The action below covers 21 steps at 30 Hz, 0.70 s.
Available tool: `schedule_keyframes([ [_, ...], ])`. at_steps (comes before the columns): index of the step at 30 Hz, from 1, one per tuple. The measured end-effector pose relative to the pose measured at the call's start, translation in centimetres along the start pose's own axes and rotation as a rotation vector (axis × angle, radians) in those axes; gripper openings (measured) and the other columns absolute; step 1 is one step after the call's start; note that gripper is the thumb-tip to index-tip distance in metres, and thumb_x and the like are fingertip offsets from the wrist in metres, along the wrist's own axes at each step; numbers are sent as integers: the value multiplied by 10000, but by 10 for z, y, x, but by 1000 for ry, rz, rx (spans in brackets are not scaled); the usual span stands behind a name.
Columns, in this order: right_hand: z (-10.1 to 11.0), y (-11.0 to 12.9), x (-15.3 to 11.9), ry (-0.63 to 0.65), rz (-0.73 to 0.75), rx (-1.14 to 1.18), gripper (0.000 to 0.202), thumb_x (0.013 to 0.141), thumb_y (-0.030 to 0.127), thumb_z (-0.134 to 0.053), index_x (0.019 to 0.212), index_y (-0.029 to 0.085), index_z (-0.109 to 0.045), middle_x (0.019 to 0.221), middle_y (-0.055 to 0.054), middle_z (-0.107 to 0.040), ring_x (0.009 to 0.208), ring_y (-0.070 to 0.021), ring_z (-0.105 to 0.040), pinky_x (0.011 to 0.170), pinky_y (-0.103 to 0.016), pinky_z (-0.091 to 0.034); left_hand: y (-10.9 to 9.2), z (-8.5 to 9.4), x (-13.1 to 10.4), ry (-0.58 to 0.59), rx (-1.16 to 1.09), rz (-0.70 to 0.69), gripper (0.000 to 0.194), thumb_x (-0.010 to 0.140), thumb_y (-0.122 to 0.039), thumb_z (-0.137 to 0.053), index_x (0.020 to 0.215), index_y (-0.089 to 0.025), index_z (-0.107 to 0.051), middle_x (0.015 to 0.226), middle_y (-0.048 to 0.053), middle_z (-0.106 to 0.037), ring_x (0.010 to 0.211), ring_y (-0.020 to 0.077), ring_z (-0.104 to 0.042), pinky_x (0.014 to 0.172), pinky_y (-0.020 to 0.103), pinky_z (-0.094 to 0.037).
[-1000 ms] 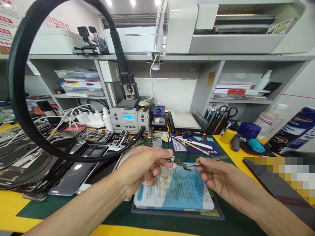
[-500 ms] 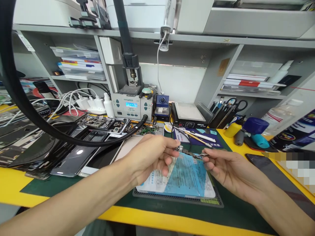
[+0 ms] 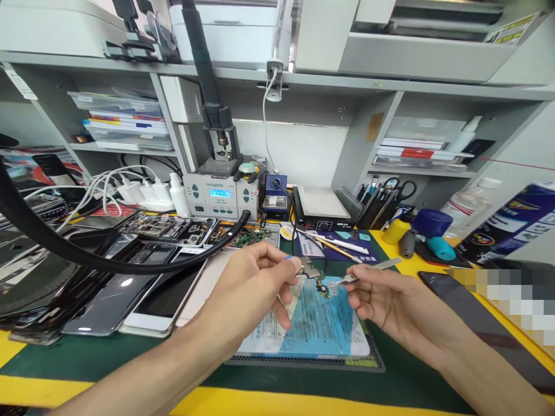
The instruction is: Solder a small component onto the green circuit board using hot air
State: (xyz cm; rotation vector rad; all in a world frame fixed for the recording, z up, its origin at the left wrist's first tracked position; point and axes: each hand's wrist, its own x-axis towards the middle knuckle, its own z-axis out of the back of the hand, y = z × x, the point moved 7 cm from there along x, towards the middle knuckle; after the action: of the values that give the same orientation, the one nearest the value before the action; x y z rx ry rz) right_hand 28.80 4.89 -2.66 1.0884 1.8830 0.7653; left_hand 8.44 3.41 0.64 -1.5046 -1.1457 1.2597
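Observation:
Pinched between the thumb and fingers of my left hand (image 3: 260, 283) is a small, irregular phone circuit board (image 3: 319, 283), held in the air. My right hand (image 3: 390, 297) grips a thin metal tool (image 3: 377, 264), which looks like tweezers; its tip points left, close to the board's right end. Whether the tip touches the board is too small to tell. Beneath both hands lies a blue and white printed pack (image 3: 318, 329) on a dark perforated mat (image 3: 377, 364).
A black hose (image 3: 143, 266) arcs across the left side, over several phones (image 3: 160, 297). Behind stand a rework station (image 3: 221, 196) and a heating plate (image 3: 325, 202). Bottles (image 3: 470, 202) and a dark phone (image 3: 459, 300) are at the right.
The board now hangs tilted from my left hand, and my right hand has moved slightly away from it, with the metal tool now showing. The view has shifted a little to the right.

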Motion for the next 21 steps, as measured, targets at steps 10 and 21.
schedule_keyframes([
  [10,-13,2,-4,81,47,-58,76,825,184,-826,785,138,-782,700,-42,-751,610,-160,-724,537,-215,-617,2,1,-10,-50,43,-76,294,844,-419,-737,828,-183,-563,605,-38,-591,450,106,-544,397,227,-521],
  [21,-8,-2,-1,88,-4,-73,142,848,153,-807,724,98,-763,642,-45,-734,524,-115,-687,484,-168,-596,4,-3,-13,-33,39,-55,291,830,-406,-750,838,-174,-573,655,-17,-606,533,115,-550,397,207,-521],
])
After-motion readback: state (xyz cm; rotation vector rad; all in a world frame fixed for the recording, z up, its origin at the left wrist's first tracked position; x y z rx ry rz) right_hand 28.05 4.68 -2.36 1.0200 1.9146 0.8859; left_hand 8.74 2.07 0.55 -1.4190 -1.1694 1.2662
